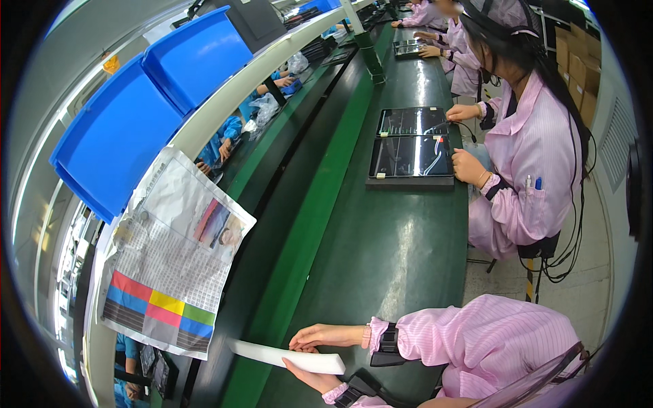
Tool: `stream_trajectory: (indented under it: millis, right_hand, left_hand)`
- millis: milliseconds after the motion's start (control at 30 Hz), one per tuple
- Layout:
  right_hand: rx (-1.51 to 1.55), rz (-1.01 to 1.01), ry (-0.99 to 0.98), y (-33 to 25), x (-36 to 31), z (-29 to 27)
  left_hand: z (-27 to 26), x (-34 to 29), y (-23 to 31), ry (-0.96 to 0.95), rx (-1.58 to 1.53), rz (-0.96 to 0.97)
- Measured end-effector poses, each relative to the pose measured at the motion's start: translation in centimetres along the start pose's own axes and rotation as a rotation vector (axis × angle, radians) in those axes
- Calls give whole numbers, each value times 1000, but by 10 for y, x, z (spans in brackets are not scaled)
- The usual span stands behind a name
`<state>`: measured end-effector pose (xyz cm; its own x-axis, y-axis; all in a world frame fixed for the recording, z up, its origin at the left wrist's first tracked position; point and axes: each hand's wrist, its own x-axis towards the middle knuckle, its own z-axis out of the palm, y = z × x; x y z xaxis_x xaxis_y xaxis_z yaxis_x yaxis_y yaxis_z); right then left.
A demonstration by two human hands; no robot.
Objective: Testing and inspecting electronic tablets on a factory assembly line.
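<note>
A long white bar [289, 356], smooth and foam-like, slants above the green bench near the bottom of the view. My left hand [314, 377] grips its near side, thumb along the front face. On the far side, my right hand [328, 336] bends its fingers against the upper edge; part of these fingertips is hidden behind the bar. Both wrists carry black devices over pink striped sleeves. To the left hangs a creased printed sheet [180, 262] with colour blocks, its lower corner close to the bar's far end.
The green bench [381, 251] runs away from me. Further along, a co-worker [530, 149] in pink handles two dark flat panels [411, 156]. Blue bins [115, 136] stand on a pale rail at the left. People in blue work beyond it. Cardboard boxes [578, 68] are stacked at far right.
</note>
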<state>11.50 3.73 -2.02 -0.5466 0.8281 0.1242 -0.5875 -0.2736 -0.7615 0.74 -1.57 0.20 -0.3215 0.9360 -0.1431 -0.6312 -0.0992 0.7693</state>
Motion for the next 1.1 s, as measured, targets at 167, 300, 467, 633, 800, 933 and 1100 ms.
stream_trajectory:
  millis: [167, 300, 467, 633, 800, 933, 1100]
  right_hand:
    - [18, 60, -51, 0, 1, 1]
    - [18, 6, 17, -1, 2, 2]
    - [21, 75, -7, -2, 1, 3]
    - [18, 71, -4, 1, 3, 2]
    - [5, 23, 43, 6, 5, -1]
    - [27, 86, 0, 7, 6, -3]
    - [15, 40, 37, 8, 7, -4]
  left_hand:
    - [0, 1, 2, -19, 5, -12]
    - [-3, 2, 2, -77, -16, -21]
    - [-5, 3, 1, -30, -38, -38]
    - [-8, 7, 0, -28, -39, -54]
    - [-9, 8, 0, -30, -35, -52]
    - [-6, 5, 1, -20, -16, -44]
    - [-3, 3, 2, -25, -3, -23]
